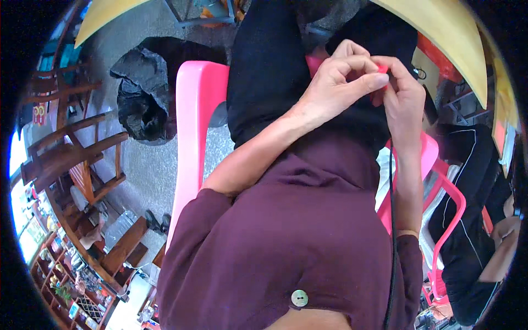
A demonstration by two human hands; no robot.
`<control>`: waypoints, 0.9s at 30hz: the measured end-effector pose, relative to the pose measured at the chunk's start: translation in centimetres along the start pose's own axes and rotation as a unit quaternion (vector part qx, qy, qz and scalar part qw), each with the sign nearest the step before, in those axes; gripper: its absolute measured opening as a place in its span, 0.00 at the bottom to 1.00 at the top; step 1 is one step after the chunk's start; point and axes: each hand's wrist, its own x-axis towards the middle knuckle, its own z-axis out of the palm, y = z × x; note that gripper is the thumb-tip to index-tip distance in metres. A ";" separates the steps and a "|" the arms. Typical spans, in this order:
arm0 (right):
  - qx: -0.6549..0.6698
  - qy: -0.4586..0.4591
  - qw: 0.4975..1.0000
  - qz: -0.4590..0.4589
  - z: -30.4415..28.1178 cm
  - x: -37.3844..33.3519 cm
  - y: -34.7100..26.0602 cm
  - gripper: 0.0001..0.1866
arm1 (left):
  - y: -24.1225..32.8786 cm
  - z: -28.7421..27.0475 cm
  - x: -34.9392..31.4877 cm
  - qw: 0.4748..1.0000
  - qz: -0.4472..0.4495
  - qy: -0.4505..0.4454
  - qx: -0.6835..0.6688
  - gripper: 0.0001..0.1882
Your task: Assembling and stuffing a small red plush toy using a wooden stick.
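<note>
My left hand (344, 80) and my right hand (404, 96) meet above my lap, fingertips pinched together on a small red piece (381, 69). Most of that piece is hidden between the fingers, so its shape is unclear. Both hands hover over my black trousers (269, 71). A thin black cord (391, 220) runs down past my right wrist over my maroon shirt (291, 236).
I sit on a pink plastic chair (192, 121). A black bag (146, 93) lies on the grey floor at the left, beside wooden chairs (71, 159). Yellow table edges (440, 33) curve at the top. Another person in black (478, 220) sits on a second pink chair (448, 220) at the right.
</note>
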 end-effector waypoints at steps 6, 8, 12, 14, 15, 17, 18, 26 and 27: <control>0.111 -0.020 0.991 0.074 -0.9 -0.6 -0.4 0.08 | 0.5 0.0 0.0 0.994 -0.002 -0.045 0.097 0.08; 0.127 -0.020 0.989 0.066 -0.9 -0.5 -0.1 0.08 | 1.2 0.2 0.1 0.982 -0.123 0.006 -0.142 0.08; 0.135 0.006 0.989 0.061 -0.8 -0.1 0.5 0.07 | 1.0 -0.7 0.5 0.992 -0.086 -0.035 -0.083 0.11; 0.169 0.054 0.983 0.057 -1.2 -0.1 0.9 0.08 | 0.9 -2.1 0.6 0.976 -0.155 -0.151 -0.027 0.15; 0.192 0.057 0.978 0.062 -2.1 -0.1 1.7 0.09 | 1.1 -2.7 0.5 0.948 -0.203 -0.238 0.061 0.19; 0.228 0.084 0.967 0.078 -3.1 0.3 2.3 0.10 | -1.8 -4.4 -1.0 0.891 -0.092 -0.324 0.306 0.23; 0.235 0.094 0.965 0.068 -3.5 0.3 2.4 0.10 | -2.3 -4.8 -1.5 0.851 -0.011 -0.317 0.418 0.24; 0.250 0.130 0.958 0.056 -5.6 0.4 2.2 0.08 | -5.9 -16.3 0.4 0.779 0.000 0.186 0.599 0.34; 0.245 0.144 0.958 0.048 -6.0 0.6 2.0 0.09 | -6.8 -17.3 1.4 0.797 -0.059 0.244 0.550 0.33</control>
